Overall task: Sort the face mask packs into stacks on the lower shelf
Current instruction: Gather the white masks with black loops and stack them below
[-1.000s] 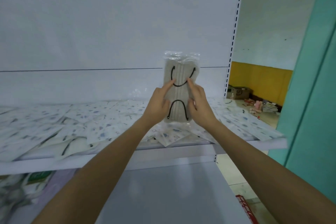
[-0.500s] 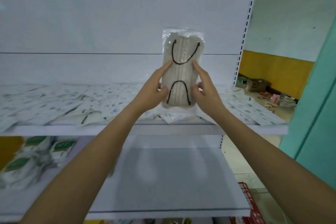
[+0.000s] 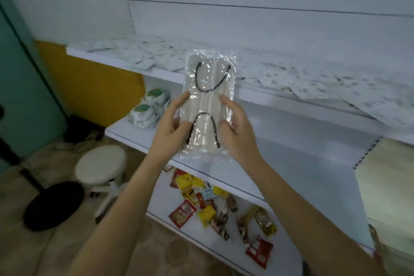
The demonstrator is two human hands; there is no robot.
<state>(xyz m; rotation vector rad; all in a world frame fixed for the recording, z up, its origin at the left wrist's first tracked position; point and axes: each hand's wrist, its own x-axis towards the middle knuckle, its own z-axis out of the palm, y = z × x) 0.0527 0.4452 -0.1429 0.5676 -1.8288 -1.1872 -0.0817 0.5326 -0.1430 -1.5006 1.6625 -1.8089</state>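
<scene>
I hold one clear-wrapped face mask pack [image 3: 209, 105], beige with black ear loops, upright in front of the shelves. My left hand [image 3: 172, 129] grips its left edge, thumb on the front. My right hand [image 3: 238, 129] grips its right edge the same way. Behind the pack, the upper shelf [image 3: 161, 72] is strewn with several loose white patterned mask packs [image 3: 298, 76]. Below it runs the white lower shelf [image 3: 298, 161], with a few white packs with green labels [image 3: 147, 107] at its left end.
The bottom shelf [image 3: 165, 199] carries scattered red and yellow snack packets [image 3: 201, 197]. A round white stool [image 3: 100, 164] and a black round base [image 3: 53, 205] stand on the floor at the left. A teal panel [image 3: 20, 69] rises at far left.
The view has swung left and downward, so the lower and bottom shelves and the floor now show. Both hands still hold the same pack, now lower against the shelves.
</scene>
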